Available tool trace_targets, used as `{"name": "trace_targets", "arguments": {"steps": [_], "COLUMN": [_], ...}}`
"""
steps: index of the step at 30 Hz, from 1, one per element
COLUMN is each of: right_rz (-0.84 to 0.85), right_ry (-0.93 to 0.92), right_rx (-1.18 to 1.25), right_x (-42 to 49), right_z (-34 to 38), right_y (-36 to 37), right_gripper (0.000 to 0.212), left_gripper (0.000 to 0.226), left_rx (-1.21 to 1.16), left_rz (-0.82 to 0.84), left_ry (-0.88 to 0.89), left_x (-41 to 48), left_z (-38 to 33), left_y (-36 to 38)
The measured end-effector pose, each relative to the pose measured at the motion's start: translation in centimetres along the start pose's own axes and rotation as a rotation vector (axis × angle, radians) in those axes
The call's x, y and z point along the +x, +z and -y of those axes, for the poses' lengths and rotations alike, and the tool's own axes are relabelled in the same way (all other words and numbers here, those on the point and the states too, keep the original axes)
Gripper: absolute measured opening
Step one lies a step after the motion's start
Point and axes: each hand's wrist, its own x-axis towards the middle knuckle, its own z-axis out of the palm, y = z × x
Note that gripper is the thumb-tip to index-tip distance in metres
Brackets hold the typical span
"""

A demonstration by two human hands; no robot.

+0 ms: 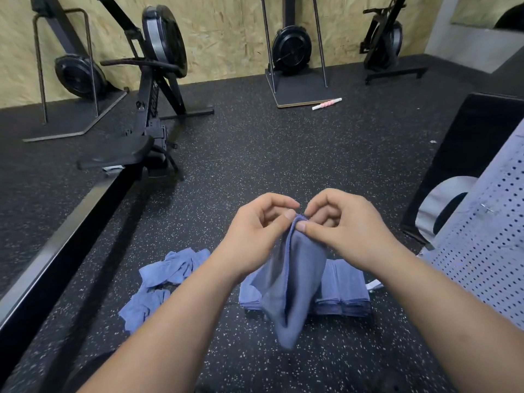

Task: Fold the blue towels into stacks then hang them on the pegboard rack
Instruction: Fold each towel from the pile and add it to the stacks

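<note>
Here the speckled black floor (255, 154) spreads under me, with a rowing machine (153, 109) on my left and the perforated pegboard rack (487, 251) at my right. A stack of folded towels (348, 290) sits on the floor near the rack, and a crumpled heap of towels (158, 279) lies left of it. One blue towel (295, 279) hangs in front of the stack, its top corner pinched by my left hand (255, 236) and my right hand (346, 228).

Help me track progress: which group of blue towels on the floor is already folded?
The stack beside the pegboard rack, behind the held towel: flat, squared layers. The pile to the left lies crumpled.
</note>
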Motion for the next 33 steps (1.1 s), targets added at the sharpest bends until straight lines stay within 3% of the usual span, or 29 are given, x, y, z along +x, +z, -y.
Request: {"name": "trace_targets", "arguments": {"steps": [4, 9, 13, 21, 28, 33], "right_rz": [0.048, 0.181, 0.140, 0.142, 0.180, 0.029], "right_ry": [0.038, 0.108, 0.078, -0.038, -0.013, 0.007], "right_rx": [-0.059, 0.036, -0.023, -0.115, -0.107, -0.317], "right_x": [0.3, 0.4, 0.6, 0.7, 1.1, 1.1], "right_z": [-0.5, -1.0, -1.4, -2.0, -3.1, -4.0], "right_y": [-0.4, -1.4, -1.9, -0.8, -1.3, -2.9], "right_gripper": [0.025, 0.006, 0.007, 0.006, 0.010, 0.008], "left_gripper": [0.026, 0.020, 0.017, 0.005, 0.006, 0.008], "left_rx": [-0.035, 0.044, 0.150, 0.354, 0.340, 0.343], "left_rz": [0.082, 0.031, -0.057, -0.009, -0.227, -0.407], "left_ry": [0.026, 0.043, 0.022, 0.003, 0.089, 0.096], "left_x": [-0.3, -0.1, 0.1, 0.2, 0.5, 1.0], "left_z": [-0.3, 0.1, 0.3, 0.4, -0.2, -0.1], "left_y": [0.0, -0.3, -0.6, -0.7, -1.8, -4.5]}}
